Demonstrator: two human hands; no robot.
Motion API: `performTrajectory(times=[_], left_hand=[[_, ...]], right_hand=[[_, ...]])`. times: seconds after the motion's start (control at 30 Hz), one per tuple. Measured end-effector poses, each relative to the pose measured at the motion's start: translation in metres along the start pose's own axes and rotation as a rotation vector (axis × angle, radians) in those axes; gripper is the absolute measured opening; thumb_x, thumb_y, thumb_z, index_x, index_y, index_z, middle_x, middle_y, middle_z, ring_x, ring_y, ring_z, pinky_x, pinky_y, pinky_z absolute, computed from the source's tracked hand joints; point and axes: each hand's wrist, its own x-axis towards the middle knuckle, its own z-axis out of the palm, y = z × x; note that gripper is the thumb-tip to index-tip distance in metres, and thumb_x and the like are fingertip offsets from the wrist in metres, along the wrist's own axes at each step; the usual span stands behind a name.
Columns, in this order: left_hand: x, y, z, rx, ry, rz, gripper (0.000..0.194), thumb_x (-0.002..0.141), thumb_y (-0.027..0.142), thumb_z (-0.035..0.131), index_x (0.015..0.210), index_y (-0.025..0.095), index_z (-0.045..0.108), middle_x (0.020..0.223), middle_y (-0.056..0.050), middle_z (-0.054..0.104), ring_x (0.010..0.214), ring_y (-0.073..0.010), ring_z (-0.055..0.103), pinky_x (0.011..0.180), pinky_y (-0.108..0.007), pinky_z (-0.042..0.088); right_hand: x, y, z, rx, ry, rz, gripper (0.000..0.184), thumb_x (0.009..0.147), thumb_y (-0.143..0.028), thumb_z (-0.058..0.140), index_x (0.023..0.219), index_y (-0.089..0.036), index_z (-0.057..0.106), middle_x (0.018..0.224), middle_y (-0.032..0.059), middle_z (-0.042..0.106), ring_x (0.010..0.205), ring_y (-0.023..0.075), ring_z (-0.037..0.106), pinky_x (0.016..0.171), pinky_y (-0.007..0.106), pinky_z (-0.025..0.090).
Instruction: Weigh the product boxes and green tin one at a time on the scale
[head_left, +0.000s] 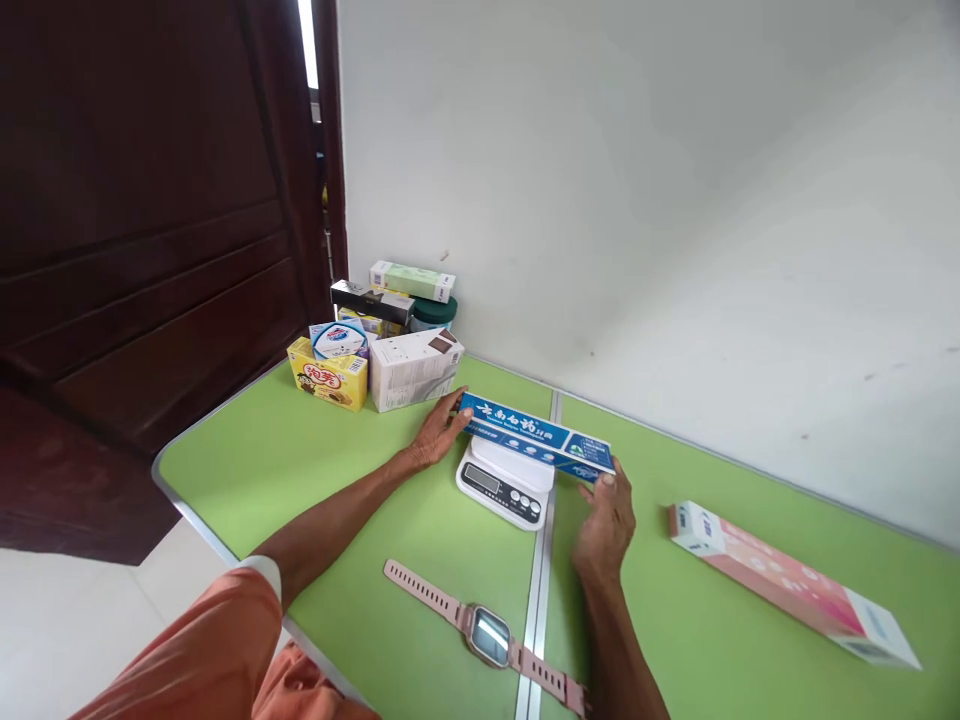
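A long blue toothpaste box [536, 437] lies level across the top of a white digital kitchen scale [504, 490]. The fingers of my left hand [441, 428] grip its left end. At the other end, my right hand [606, 515] has its thumb and fingers closed on the box's right corner. Whether the box's weight rests fully on the scale I cannot tell. The scale's display and buttons face me, below the box; its platform is partly covered. Nearer to me, a pink smartwatch [490, 636] lies with its strap stretched out.
A pink and white carton [787, 580] lies at the right. Back left stand a yellow snack box [327, 376], a white box [416, 368], a black box [373, 300], a green and white box [412, 281] and a green-lidded tub [435, 312]. A wall borders the green table [352, 480].
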Motion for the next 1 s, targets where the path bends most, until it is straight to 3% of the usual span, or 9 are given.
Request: performTrajectory(times=[0.23,0.43,0.6,0.73,0.87,1.0], left_hand=[[0.002,0.009,0.006,0.068,0.058,0.033,0.072,0.109,0.069,0.045,0.156,0.016,0.058,0.154,-0.024,0.066,0.142,-0.0370,0.064,0.126,-0.060,0.049],[-0.007,0.050,-0.021,0.095,0.140,0.112,0.072,0.110,0.071,0.041,0.157,0.019,0.057,0.155,-0.021,0.064,0.144,-0.0364,0.062,0.126,-0.055,0.049],[-0.026,0.096,-0.073,0.152,0.313,0.213,0.081,0.108,0.079,0.038,0.159,0.020,0.056,0.155,-0.020,0.065,0.147,-0.0353,0.060,0.129,-0.052,0.045],[-0.068,0.110,-0.129,0.170,0.490,0.188,0.083,0.107,0.082,0.039,0.157,0.019,0.061,0.161,-0.019,0.064,0.152,-0.0350,0.058,0.132,-0.051,0.042],[-0.118,0.097,-0.185,0.152,0.681,0.050,0.075,0.108,0.076,0.046,0.154,0.020,0.065,0.162,-0.015,0.065,0.153,-0.0338,0.058,0.132,-0.048,0.043],[-0.143,0.064,-0.234,0.161,0.792,-0.109,0.063,0.107,0.068,0.052,0.144,0.021,0.073,0.147,-0.012,0.075,0.144,-0.0334,0.065,0.129,-0.048,0.047]], right_hand=[[-0.004,-0.005,0.001,-0.019,0.025,0.030,0.085,0.097,-0.081,0.060,0.150,-0.016,0.070,0.158,0.0197,0.065,0.153,0.0485,0.055,0.128,0.074,0.041],[-0.007,-0.041,0.016,0.029,0.032,-0.023,0.083,0.098,-0.078,0.060,0.149,-0.013,0.070,0.152,0.0184,0.069,0.148,0.0442,0.060,0.123,0.069,0.047],[-0.007,-0.092,0.052,0.098,-0.082,-0.138,0.074,0.103,-0.072,0.057,0.149,-0.016,0.071,0.148,0.0169,0.072,0.142,0.0379,0.065,0.122,0.062,0.049],[-0.038,-0.129,0.089,0.112,-0.239,-0.166,0.075,0.102,-0.072,0.059,0.153,-0.018,0.069,0.148,0.0169,0.073,0.140,0.0375,0.066,0.122,0.060,0.049],[-0.092,-0.142,0.125,0.084,-0.457,-0.100,0.085,0.099,-0.078,0.061,0.159,-0.019,0.064,0.151,0.0182,0.073,0.146,0.0389,0.063,0.123,0.058,0.049],[-0.138,-0.126,0.161,0.081,-0.663,0.027,0.094,0.098,-0.081,0.059,0.166,-0.017,0.056,0.159,0.0207,0.068,0.147,0.0387,0.063,0.122,0.056,0.051]])
